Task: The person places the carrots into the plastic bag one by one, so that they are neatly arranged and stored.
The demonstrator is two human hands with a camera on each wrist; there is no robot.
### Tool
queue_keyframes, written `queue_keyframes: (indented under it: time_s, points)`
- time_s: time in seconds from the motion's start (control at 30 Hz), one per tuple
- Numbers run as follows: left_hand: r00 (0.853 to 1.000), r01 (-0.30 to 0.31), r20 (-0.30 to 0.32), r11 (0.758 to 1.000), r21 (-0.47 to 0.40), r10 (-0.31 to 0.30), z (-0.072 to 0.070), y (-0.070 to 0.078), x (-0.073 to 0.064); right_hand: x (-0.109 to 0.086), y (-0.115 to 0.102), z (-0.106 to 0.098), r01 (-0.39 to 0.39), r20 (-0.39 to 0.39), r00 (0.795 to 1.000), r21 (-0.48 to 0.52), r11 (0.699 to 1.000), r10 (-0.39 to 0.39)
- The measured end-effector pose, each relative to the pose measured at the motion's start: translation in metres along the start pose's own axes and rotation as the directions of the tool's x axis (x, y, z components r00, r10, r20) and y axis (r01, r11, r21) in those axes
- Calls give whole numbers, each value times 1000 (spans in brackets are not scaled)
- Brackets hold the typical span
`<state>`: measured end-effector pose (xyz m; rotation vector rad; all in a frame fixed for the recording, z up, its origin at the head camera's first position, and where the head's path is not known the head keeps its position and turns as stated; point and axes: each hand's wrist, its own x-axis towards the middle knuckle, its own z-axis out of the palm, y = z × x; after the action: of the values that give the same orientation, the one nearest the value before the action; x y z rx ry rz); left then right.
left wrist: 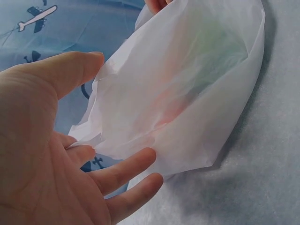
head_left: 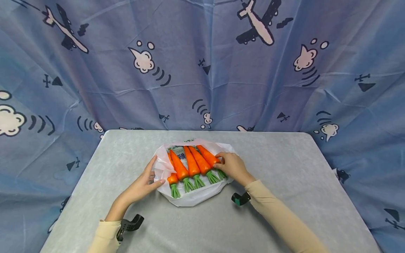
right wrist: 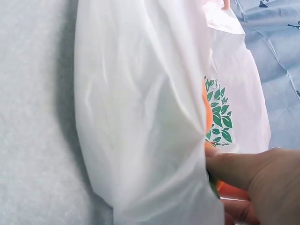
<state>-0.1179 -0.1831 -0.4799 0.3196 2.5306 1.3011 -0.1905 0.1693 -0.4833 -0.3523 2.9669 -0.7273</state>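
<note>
A white plastic bag (head_left: 193,200) with a green leaf print lies on the table with its mouth facing up. Several orange carrots (head_left: 192,161) with short green tops lie side by side inside it. My right hand (head_left: 233,168) pinches the rightmost carrot (head_left: 209,156) between thumb and fingers, near its green top. At the bag's left side, my left hand (head_left: 142,186) has its fingers spread and touches the plastic. In the left wrist view, fingertips (left wrist: 147,157) rest against the bag. The right wrist view shows the bag wall hiding much of the carrots.
A light grey table (head_left: 272,218) lies under the bag. Behind it hangs a blue curtain (head_left: 202,70) printed with airplanes and clouds. A black wrist camera (head_left: 131,224) is strapped at the left wrist, and another wrist camera (head_left: 240,199) at the right.
</note>
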Motion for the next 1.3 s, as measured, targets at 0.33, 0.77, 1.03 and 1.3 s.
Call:
queue_keyframes:
  time_s: [0.33, 0.77, 1.03, 1.3]
  points:
    - [1000, -4, -13, 1000, -11, 4, -2, -1, -2, -2, -2, 2, -2, -20, 1000, 6, 1000, 2]
    - [1000, 3, -13, 1000, -16, -3, -2, -2, -1, -3, -1, 4, -9, -24, 1000, 22, 1000, 9]
    - [1000, -17, -12, 1000, -24, 17, -3, -2, -2, -3, 1, 0, -18, -20, 1000, 20, 1000, 18]
    - [1000, -29, -11, 999, -34, 28, -5, 1, -4, -10, 7, -22, 6, -60, 998, -72, 997, -10]
